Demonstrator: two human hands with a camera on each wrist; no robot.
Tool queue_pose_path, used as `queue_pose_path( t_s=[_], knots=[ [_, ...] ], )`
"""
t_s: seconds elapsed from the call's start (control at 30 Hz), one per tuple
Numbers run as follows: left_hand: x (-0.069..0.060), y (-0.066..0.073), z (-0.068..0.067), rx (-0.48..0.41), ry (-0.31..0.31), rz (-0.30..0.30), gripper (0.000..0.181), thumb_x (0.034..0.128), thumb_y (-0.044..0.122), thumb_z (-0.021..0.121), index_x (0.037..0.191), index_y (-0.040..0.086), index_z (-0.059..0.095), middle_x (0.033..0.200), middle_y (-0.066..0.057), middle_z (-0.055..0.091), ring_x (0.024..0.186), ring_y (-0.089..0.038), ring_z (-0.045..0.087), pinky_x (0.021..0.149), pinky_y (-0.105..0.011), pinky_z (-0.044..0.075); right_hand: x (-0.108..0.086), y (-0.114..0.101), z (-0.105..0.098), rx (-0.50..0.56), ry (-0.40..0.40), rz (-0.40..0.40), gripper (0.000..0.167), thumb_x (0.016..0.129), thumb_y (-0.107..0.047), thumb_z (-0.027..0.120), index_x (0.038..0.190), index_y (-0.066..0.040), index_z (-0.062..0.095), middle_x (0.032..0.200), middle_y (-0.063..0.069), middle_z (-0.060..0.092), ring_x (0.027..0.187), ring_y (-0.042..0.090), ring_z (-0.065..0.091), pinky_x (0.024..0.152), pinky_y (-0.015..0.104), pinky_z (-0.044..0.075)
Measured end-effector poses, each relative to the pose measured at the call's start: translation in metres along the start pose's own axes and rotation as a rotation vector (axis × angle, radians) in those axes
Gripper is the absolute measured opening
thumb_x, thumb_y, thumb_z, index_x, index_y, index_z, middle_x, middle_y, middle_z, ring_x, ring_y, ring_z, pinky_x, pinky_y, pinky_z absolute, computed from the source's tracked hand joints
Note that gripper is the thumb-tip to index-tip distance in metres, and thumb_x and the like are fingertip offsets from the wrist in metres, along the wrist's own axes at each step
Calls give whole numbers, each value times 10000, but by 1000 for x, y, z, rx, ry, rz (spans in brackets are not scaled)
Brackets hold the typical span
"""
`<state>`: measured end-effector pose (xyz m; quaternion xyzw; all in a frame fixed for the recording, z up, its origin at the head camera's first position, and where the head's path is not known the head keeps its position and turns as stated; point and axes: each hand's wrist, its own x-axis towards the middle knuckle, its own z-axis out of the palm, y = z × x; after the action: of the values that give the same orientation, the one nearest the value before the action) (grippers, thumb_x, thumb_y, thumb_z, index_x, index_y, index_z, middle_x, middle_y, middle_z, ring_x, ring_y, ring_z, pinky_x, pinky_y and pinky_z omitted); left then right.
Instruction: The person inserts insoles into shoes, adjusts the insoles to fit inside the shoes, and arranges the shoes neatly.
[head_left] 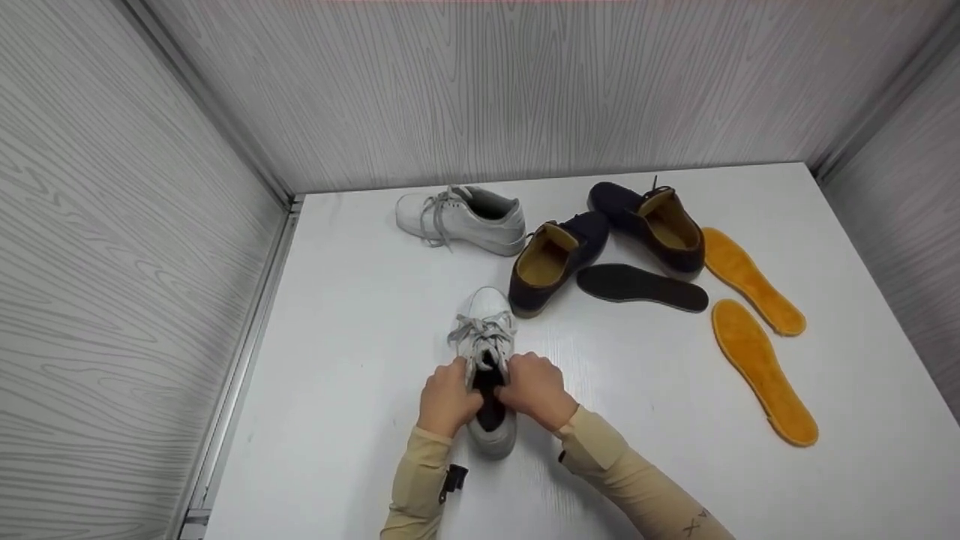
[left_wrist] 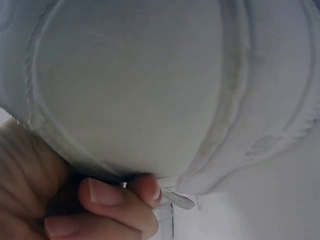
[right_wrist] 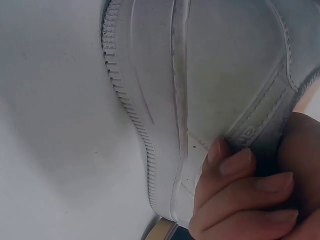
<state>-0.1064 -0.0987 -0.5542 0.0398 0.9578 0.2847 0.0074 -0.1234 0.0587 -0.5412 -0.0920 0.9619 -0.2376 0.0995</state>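
Beige sleeves [head_left: 611,454], fingers [right_wrist: 245,197] round white sneaker [head_left: 487,345], navy shoe [head_left: 576,259] beside its toe

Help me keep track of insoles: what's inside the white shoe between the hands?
Inside the white shoe, a dark surface shows; the left hand and right hand each have a thumb inside. Laces and upper cover the front interior, so what lies there can't be seen.

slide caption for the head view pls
Left hand and right hand grip a laced white shoe; a dark insole lies farther back.
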Motion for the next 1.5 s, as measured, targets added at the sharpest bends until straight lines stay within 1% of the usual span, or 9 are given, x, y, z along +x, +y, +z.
queue_pose_path(
  t_s=[0.17,0.33,0.6,0.73,0.9,1.07,1.23,1.37,1.5],
  knots=[
    [0,-3,0,-4,-4,28,102,782,49,652,852,-4,600,713,-180,624,578,-340,605,515,-467,469,-3,-2,-3,-2,14,-59,349,809,-225,669,557,-130,448,569,47,495,498,228,500,436,405,435],
    [2,-6,-3,-8,-15,41,58,810,38,626,849,19,587,683,-139,614,521,-234,525,488,-411,442,-4,-7,-7,-5,-1,-86,382,842,-196,630,544,-152,395,544,10,443,468,200,454,410,358,379],
    [6,-14,-18,-15,4,29,133,826,50,587,953,12,603,733,-184,634,580,-343,596,535,-483,466,4,-19,-10,10,10,-96,366,853,-213,608,546,-154,417,568,27,482,499,217,483,435,381,406],
    [10,-20,-27,-47,27,25,173,827,43,552,985,14,618,752,-196,644,589,-330,592,553,-483,473,10,-27,-11,6,38,-104,366,863,-228,608,552,-152,430,572,35,499,504,225,507,442,404,434],
    [15,-31,-41,-63,48,22,190,828,34,537,994,3,623,757,-207,638,596,-295,558,569,-473,468,20,-41,-10,-1,58,-131,370,885,-245,611,565,-146,455,565,19,497,500,208,514,440,390,433],
    [23,-46,-56,-49,77,36,170,826,25,537,970,0,624,710,-195,604,603,-284,531,575,-472,463,33,-56,-8,2,41,-146,373,897,-263,602,573,-155,451,576,-3,487,510,184,498,445,364,416],
    [29,-63,-68,-37,99,46,238,821,16,536,1027,-27,648,703,-192,605,624,-280,525,603,-485,474,45,-71,-4,11,35,-170,388,904,-259,592,564,-157,434,575,-3,489,514,177,502,454,360,429],
    [35,-74,-76,-24,84,42,142,823,11,523,929,-6,615,649,-127,524,606,-265,478,578,-439,433,54,-81,1,19,27,-160,383,903,-272,589,567,-164,438,587,-10,490,532,177,507,467,358,434],
    [41,-84,-81,-35,65,32,79,830,6,508,867,29,573,612,-7,307,576,-210,343,554,-371,335,64,-87,5,24,12,-155,373,902,-283,589,580,-167,443,601,-16,500,548,174,511,477,351,429]
  ],
)
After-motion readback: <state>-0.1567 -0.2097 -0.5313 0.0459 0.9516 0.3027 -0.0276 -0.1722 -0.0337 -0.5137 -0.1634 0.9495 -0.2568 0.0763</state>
